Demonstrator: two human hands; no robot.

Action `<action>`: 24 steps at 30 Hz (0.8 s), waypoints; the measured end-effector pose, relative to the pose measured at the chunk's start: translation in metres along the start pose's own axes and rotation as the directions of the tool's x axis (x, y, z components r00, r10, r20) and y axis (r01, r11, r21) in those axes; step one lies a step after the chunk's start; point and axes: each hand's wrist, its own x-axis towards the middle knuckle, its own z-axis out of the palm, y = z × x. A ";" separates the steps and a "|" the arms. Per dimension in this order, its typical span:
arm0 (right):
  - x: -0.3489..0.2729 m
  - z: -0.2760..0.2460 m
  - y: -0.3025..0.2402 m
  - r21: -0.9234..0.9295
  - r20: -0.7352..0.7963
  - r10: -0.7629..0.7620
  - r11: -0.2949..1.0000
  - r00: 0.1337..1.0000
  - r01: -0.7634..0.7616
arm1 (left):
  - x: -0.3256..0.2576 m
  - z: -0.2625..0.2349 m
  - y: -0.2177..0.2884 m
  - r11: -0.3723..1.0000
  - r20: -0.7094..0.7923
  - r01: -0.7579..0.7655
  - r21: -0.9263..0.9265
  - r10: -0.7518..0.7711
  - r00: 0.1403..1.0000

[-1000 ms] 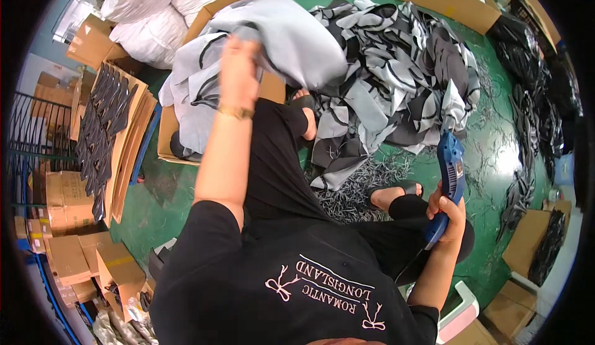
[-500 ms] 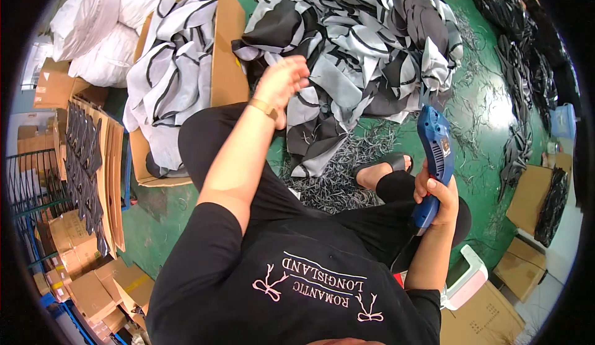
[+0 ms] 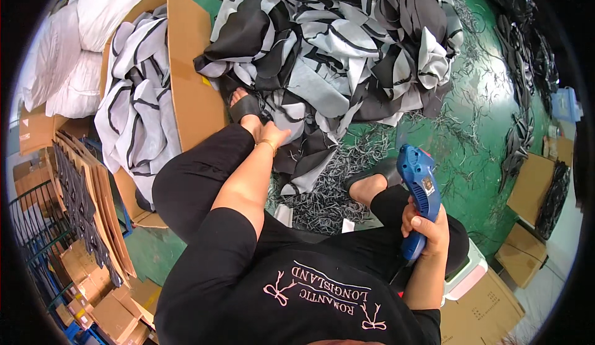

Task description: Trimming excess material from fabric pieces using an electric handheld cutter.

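Note:
My right hand is wrapped round the handle of a blue handheld electric cutter, its head pointing away from me above my right foot. A dark cord runs from its lower end. My left hand is low beside my left foot, at the near edge of a big heap of grey and black cut cloth pieces. Its fingers look curled in against a grey cloth piece; whether they grip it is hidden.
On the left stands an open cardboard box filled with similar pieces, with white sacks behind. Thin dark trimmings litter the green floor between my feet. Flattened cardboard leans at far left. A pink-and-white stool is at my right.
My left hand has come down from above the heap toward its near edge, its fingers curling in. The cutter in my right hand has lowered and shifted left. The view has shifted too.

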 end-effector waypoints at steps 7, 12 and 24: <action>-0.001 0.002 -0.001 -0.050 0.024 -0.047 0.998 0.999 0.048 | -0.105 0.026 0.101 0.639 -0.326 -0.762 -0.104 0.702 0.633; -0.003 -0.007 0.007 -0.099 -0.015 -0.208 0.974 0.978 0.206 | -0.200 -0.010 0.159 0.433 -0.264 -0.867 -0.245 0.831 0.490; -0.030 -0.002 0.039 -0.093 0.165 -0.288 0.948 0.943 0.305 | -0.330 -0.063 0.131 0.128 -0.202 -0.894 -0.429 0.951 0.233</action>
